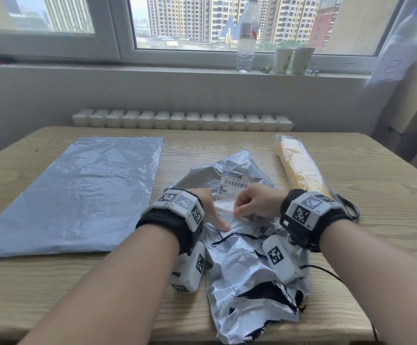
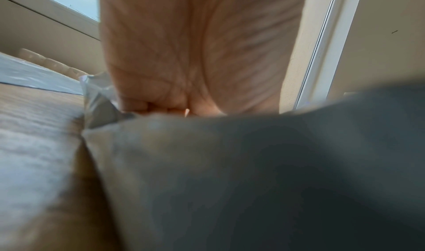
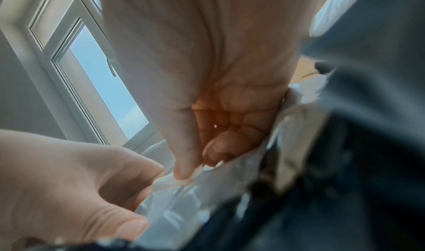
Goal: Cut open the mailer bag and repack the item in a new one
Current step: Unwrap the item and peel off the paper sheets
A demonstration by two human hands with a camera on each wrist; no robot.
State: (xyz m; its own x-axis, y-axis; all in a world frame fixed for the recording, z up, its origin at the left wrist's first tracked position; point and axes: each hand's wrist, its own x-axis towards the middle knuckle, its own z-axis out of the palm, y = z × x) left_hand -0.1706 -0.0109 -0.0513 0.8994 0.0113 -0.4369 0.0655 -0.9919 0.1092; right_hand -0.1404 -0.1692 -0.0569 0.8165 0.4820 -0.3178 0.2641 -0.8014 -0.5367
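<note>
The old silver mailer bag (image 1: pixel 247 265) lies torn and crumpled at the table's front centre, its white shipping label (image 1: pixel 234 186) facing up. My left hand (image 1: pixel 212 212) grips the bag beside the label, thumb pressed down on it; in the left wrist view its curled fingers (image 2: pixel 161 106) clutch silver film (image 2: pixel 98 106). My right hand (image 1: pixel 254 202) pinches the label's near edge between thumb and fingertips (image 3: pixel 207 155), close to the left hand (image 3: pixel 80 182). The new grey mailer (image 1: pixel 78 192) lies flat at the left. The yellow item (image 1: pixel 299 165), in clear wrap, lies at the right.
The wooden table (image 1: pixel 376 195) ends close in front of me. A black cord (image 1: pixel 351 210) loops by my right wrist. A water bottle (image 1: pixel 247 38) and two paper cups (image 1: pixel 282 61) stand on the windowsill behind, above a radiator.
</note>
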